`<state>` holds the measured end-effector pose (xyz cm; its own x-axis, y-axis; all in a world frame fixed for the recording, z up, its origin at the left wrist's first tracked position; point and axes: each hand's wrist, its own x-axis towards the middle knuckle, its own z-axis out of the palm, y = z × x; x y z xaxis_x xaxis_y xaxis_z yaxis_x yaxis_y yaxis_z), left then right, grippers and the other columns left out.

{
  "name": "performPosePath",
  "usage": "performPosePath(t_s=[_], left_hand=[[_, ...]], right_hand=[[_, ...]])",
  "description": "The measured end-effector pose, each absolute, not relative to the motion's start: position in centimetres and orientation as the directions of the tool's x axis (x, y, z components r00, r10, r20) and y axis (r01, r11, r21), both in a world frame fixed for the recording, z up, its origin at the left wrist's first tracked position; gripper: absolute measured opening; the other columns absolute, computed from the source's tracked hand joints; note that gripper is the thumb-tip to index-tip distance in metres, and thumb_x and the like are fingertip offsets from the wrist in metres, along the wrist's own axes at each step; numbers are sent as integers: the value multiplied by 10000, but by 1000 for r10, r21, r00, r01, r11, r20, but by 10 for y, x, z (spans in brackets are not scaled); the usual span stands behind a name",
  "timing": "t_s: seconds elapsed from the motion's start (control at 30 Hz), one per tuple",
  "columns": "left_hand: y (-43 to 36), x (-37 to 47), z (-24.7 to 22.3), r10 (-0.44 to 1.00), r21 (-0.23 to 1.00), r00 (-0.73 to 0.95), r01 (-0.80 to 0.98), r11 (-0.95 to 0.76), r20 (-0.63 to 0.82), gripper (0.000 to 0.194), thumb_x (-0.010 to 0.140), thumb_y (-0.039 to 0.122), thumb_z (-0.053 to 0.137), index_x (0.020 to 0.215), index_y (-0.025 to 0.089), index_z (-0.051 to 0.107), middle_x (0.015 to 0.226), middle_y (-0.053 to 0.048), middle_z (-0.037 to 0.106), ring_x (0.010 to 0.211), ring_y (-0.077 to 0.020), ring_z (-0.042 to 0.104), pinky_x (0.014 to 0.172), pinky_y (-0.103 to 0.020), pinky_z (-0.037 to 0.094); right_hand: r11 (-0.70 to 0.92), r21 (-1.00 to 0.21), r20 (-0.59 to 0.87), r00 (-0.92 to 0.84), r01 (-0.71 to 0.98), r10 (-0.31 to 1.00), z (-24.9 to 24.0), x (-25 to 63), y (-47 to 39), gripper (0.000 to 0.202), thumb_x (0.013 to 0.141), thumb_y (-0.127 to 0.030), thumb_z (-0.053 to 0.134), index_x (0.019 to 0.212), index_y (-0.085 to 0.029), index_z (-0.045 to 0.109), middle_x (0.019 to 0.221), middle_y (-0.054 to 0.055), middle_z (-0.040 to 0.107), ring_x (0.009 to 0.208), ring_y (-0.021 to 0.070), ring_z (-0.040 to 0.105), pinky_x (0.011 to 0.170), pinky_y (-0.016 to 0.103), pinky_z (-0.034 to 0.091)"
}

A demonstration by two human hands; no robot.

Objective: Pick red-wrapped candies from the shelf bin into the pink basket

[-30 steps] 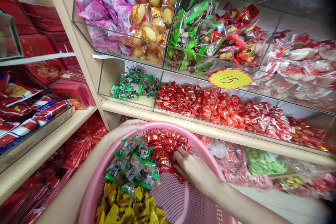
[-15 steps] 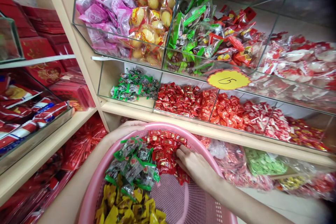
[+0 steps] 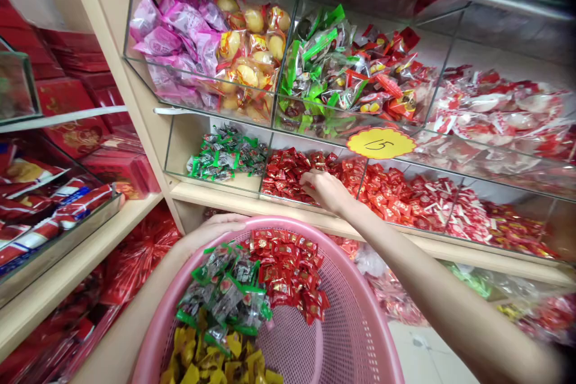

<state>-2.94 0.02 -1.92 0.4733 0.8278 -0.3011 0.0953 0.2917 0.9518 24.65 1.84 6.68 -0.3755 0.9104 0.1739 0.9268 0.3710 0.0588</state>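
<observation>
Red sweets at the fingertips, pink basket braced below

The red sweets in the shelf bin (image 3: 285, 171) are small and glossy, heaped loosely. Similar red sweets in the basket (image 3: 288, 267) are marked with gold and piled at the far side of the pink basket (image 3: 355, 312), a round tub with perforated walls and a smooth rim. The basket is positioned in front of the wooden shelf edge (image 3: 202, 195), below the bin.

Two hands are seen. The right hand (image 3: 324, 187) is placed over the bin's red sweets, its fingers bent downward; whether a piece is pinched cannot be told. The left hand (image 3: 220, 226) is laid along the basket's far-left rim, touching it; how firmly it is closed is hidden.

One basket and one yellow price tag (image 3: 381, 143) are counted. Three kinds are grouped inside the basket: red, green-edged clear packets (image 3: 229, 288) and yellow-wrapped sweets (image 3: 211, 360). Individual pieces are too overlapped to be counted.

The right wrist is passed above the bin's low front. Overhead, the reach is bounded by the upper tray (image 3: 211, 113). Within the basket, the mesh floor (image 3: 283, 342) is exposed at the near right, beside the heaps.
</observation>
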Motion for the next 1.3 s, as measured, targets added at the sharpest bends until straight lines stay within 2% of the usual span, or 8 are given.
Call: performPosePath(t_s=[0.23, 0.4, 0.63, 0.73, 0.9, 1.03, 1.17, 1.3], left_hand=[[-6, -25, -9, 830, 917, 410, 45, 396, -379, 460, 585, 303, 726, 1000, 124, 638, 868, -45, 697, 775, -190, 628, 732, -273, 456], [-6, -26, -12, 829, 921, 427, 27, 388, -362, 408, 614, 291, 711, 984, 134, 639, 881, -41, 696, 780, -187, 631, 761, -281, 452], [0, -29, -19, 800, 939, 504, 69, 337, -324, 463, 672, 321, 671, 1087, 131, 600, 976, -66, 681, 877, -233, 625, 805, -313, 447], [1, -31, -21, 808, 950, 509, 76, 302, -297, 453, 690, 312, 661, 1094, 119, 593, 1024, -78, 665, 911, -233, 613, 826, -311, 440], [4, -32, -26, 792, 957, 545, 75, 282, -276, 448, 708, 314, 644, 1107, 117, 585, 1057, -90, 650, 976, -259, 587, 848, -330, 431], [5, -33, -29, 802, 958, 530, 86, 274, -277, 448, 704, 319, 647, 1106, 131, 588, 1043, -80, 657, 977, -256, 589, 858, -322, 423], [4, -33, -26, 809, 957, 513, 106, 271, -286, 450, 696, 329, 650, 1097, 133, 596, 1043, -76, 656, 965, -250, 594, 850, -316, 428], [2, -32, -20, 820, 955, 490, 119, 273, -296, 465, 670, 334, 672, 1078, 122, 607, 1015, -71, 666, 961, -252, 593, 823, -310, 446]], right_hand=[[465, 136, -30, -465, 875, 885, 46, 235, 64, 252, 737, -85, 487, 936, -208, 580, 969, 50, 602, 844, 157, 566, 601, 211, 341], [515, 179, -96, -506, 838, 857, 41, 229, 66, 354, 762, -51, 416, 1044, -218, 550, 1012, 81, 602, 868, 184, 577, 625, 238, 358], [529, 181, -94, -521, 829, 848, 47, 234, 63, 245, 782, -187, 484, 1018, -204, 545, 994, 94, 598, 823, 193, 572, 609, 253, 364], [545, 69, -10, -545, 836, 838, 53, 239, 60, 210, 775, -268, 514, 969, -193, 544, 911, 50, 604, 744, 142, 550, 588, 223, 356], [525, -386, 308, -430, 758, 848, 64, 250, 43, 225, 709, -336, 576, 835, -157, 524, 714, -7, 546, 581, 93, 469, 527, 209, 350], [465, -628, 312, -345, 624, 885, 73, 257, 9, 248, 706, -324, 579, 868, -164, 481, 640, -36, 508, 547, 90, 455, 509, 215, 371], [472, -647, 263, -405, 599, 876, 74, 260, -41, 185, 733, -264, 539, 888, -173, 494, 737, -13, 536, 615, 93, 483, 557, 224, 400], [499, -463, 121, -505, 733, 854, 55, 259, -87, 185, 774, -245, 484, 936, -171, 532, 808, 19, 561, 680, 121, 517, 593, 252, 407]])
